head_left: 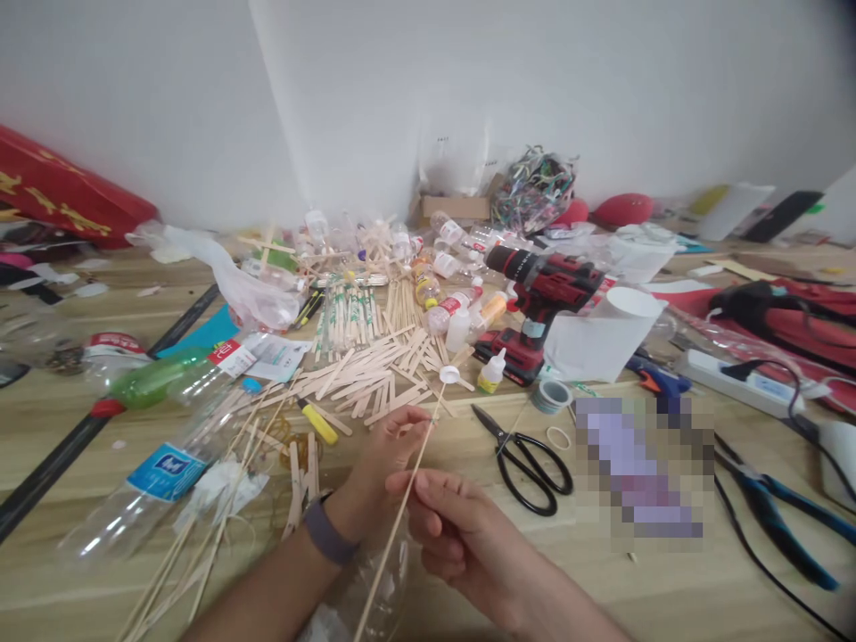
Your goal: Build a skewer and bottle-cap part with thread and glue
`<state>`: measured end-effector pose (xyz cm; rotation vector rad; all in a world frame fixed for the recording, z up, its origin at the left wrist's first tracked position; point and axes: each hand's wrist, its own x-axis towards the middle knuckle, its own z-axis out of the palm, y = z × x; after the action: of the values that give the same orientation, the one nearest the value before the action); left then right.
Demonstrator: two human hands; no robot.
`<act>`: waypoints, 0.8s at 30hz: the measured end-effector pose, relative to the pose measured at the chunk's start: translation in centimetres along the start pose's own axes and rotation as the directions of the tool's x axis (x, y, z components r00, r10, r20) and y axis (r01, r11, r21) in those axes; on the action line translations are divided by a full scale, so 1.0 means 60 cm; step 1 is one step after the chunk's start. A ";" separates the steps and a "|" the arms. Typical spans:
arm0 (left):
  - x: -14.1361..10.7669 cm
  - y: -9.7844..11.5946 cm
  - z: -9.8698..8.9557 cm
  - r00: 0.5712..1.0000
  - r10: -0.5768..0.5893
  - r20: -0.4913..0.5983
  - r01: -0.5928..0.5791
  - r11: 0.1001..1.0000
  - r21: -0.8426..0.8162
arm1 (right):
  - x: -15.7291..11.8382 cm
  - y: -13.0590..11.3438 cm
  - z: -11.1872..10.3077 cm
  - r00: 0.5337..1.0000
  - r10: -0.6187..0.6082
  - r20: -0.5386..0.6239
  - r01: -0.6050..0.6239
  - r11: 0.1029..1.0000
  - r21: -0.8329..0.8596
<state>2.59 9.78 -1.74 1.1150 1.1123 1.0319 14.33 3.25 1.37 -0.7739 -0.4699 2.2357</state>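
Observation:
A thin bamboo stick (399, 517) slants up and away from me, with a white bottle cap (450, 374) at its far end. Thumb and forefinger of my right hand (461, 535) pinch the stick near its middle. My left hand (391, 446), with a dark wristband, is closed around the stick farther up, its fingertips by the cap end. Partly hidden under my hands lies a clear plastic bottle (381, 580). Black-handled scissors (535, 468) rest to the right of my hands. Beyond them are a roll of tape (554, 394) and a small glue bottle (492, 370).
Loose wooden craft sticks (361, 370) cover the middle. A red cordless drill (545, 299) stands behind, beside a paper roll (595, 334). Plastic bottles (160, 473) and a yellow cutter (317, 421) lie left. Pliers (776, 517), a glue gun (659, 383) and a power strip (742, 383) are right.

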 end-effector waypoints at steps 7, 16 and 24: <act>-0.005 0.009 -0.002 0.999 0.032 -0.033 -0.031 0.999 0.014 | -0.002 0.009 0.011 0.999 -0.034 -0.010 0.035 0.996 0.084; -0.008 0.024 -0.010 0.999 0.022 0.027 -0.022 1.000 -0.016 | -0.003 0.019 -0.014 0.985 -0.079 -0.156 0.054 0.985 -0.162; 0.004 0.026 -0.020 0.989 -0.013 0.150 0.022 0.998 -0.063 | 0.014 0.038 -0.038 0.987 -0.125 -0.097 0.076 0.911 -0.405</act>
<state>1.35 10.39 -0.35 1.1098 0.9614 0.9484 14.15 2.54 -1.89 -1.0617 -0.9053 2.0049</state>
